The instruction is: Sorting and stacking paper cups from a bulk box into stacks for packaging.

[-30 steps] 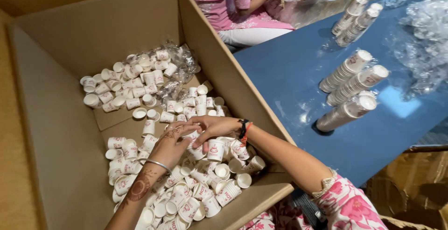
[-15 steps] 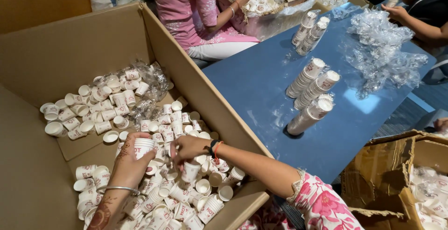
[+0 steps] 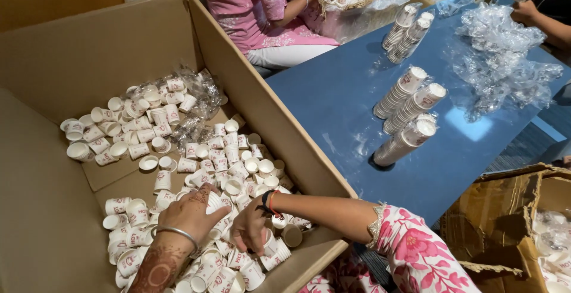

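Both my hands reach into a large cardboard box strewn with several small white paper cups. My left hand, with a metal bangle and henna on the forearm, is closed around a white cup near the front of the box. My right hand, wearing a dark and red wristband, rests fingers-down on the cups beside it and touches them; whether it grips one is hidden by the fingers.
A blue table to the right carries stacks of nested cups in clear wrap and a heap of crumpled plastic. A person in pink sits at the far side. Another hand shows top right. A torn carton stands at lower right.
The view has swung right and down a little. My hands have moved toward the front of the box, and my left hand keeps a cup in its grip.
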